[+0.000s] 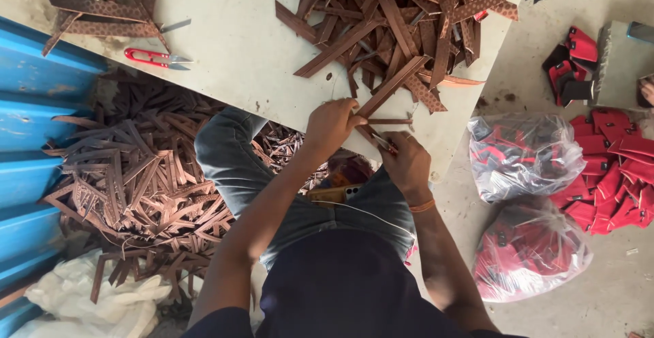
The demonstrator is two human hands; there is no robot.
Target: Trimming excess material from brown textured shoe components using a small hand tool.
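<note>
At the near edge of a pale worktable [245, 45], my left hand [332, 125] pinches the end of a brown leather strap [390, 87] that reaches up toward a big heap of similar brown straps [402, 21]. My right hand [407, 162] is closed around a small cutting tool, with its tip near a short strap piece [390, 121] by the left hand's fingers. An orange band circles my right wrist. My legs in grey trousers show below the table.
Red thread snips [153, 57] lie on the table's left part beside more straps [102, 4]. A large pile of brown straps [143, 181] covers the floor at left, next to blue sheeting [34, 106]. Clear bags of red pieces [524, 154] and loose red pieces [613, 174] lie at right.
</note>
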